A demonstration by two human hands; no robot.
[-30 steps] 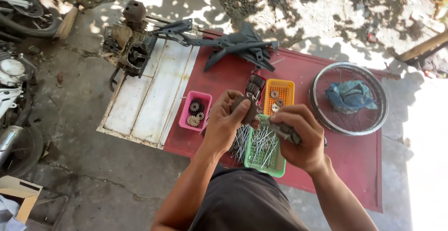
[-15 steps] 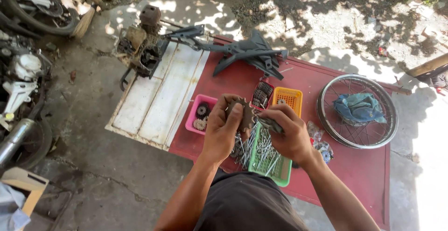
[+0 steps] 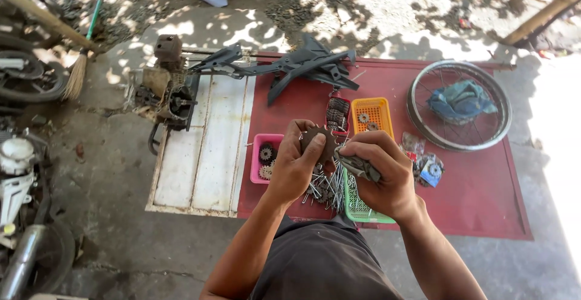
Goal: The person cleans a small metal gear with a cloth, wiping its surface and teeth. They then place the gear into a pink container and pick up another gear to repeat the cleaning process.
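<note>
The left hand (image 3: 296,167) pinches a toothed sprocket (image 3: 319,141) upright, just left of the right hand (image 3: 380,176), whose fingers grip a dark tool (image 3: 358,165).

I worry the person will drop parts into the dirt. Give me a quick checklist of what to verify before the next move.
1. Left hand grips the sprocket: ok, fingers wrap its edge.
2. Right hand holds the dark tool firmly: ok.
3. Hands are above the red board, not bare ground: ok.
4. Green tray of spokes sits under the hands: ok.
5. Pink tray sits fully on the board: ok.
6. Tool engaged with sprocket: cannot tell.
</note>
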